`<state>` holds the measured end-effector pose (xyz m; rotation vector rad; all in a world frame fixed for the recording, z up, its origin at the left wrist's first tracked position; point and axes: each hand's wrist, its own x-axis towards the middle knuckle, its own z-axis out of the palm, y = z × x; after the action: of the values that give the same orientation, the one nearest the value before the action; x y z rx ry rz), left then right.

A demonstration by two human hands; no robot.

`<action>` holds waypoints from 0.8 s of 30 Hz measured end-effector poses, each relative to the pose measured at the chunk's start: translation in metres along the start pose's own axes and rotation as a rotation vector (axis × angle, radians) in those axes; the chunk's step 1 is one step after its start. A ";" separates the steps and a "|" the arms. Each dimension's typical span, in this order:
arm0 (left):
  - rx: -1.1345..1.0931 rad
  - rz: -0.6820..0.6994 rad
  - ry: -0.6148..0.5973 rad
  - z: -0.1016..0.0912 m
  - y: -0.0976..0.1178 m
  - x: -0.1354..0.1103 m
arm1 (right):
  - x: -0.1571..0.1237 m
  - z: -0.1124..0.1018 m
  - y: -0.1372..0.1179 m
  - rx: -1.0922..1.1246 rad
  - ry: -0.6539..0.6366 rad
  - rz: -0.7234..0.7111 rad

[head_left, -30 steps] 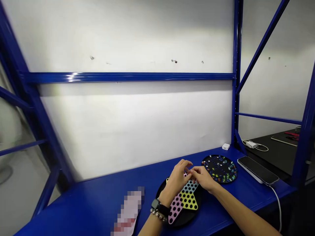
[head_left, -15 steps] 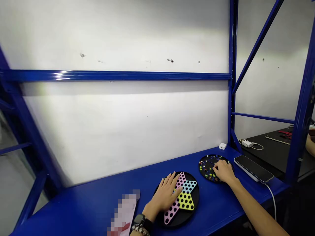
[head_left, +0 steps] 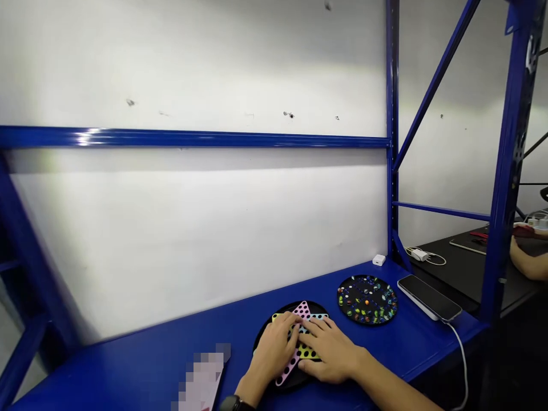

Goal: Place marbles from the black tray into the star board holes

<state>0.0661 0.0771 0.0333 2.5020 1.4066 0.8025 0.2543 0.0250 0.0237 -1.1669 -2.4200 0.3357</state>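
Note:
A round black board with a star of pink, blue and yellow perforated points (head_left: 305,311) lies on the blue shelf near its front edge. My left hand (head_left: 270,355) rests flat on the board's left side, fingers stretched out. My right hand (head_left: 329,351) lies over the star's middle and right, its fingers spread and curved down onto the holes; whether a marble sits under the fingertips is hidden. To the right, a second round black tray (head_left: 367,299) holds several coloured marbles, with no hand on it.
A phone (head_left: 429,297) with a white cable lies right of the marble tray. A small white charger (head_left: 379,260) sits by the wall. A blurred-out flat item (head_left: 200,383) lies at the left. Blue rack uprights (head_left: 500,188) frame the shelf. Another person's arm (head_left: 524,264) rests on the black table beyond.
My right hand left the marble tray and came back onto the star board. My left hand stayed on the board. The camera shifted right and slightly down.

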 end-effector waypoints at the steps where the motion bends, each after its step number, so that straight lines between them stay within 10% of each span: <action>1: -0.021 0.002 -0.014 0.000 0.002 -0.001 | -0.002 -0.003 0.000 0.012 -0.003 0.001; 15: -0.040 0.022 -0.007 -0.003 0.007 -0.004 | -0.007 -0.009 0.018 0.076 0.234 0.077; 19: -0.023 0.030 0.027 -0.005 0.013 -0.006 | -0.023 -0.046 0.052 -0.044 0.419 0.274; 24: -0.026 0.014 0.025 -0.005 0.014 -0.007 | -0.073 -0.083 0.121 -0.053 0.356 0.584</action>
<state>0.0710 0.0631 0.0398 2.4932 1.3784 0.8516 0.4173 0.0445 0.0290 -1.7782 -1.7622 0.2102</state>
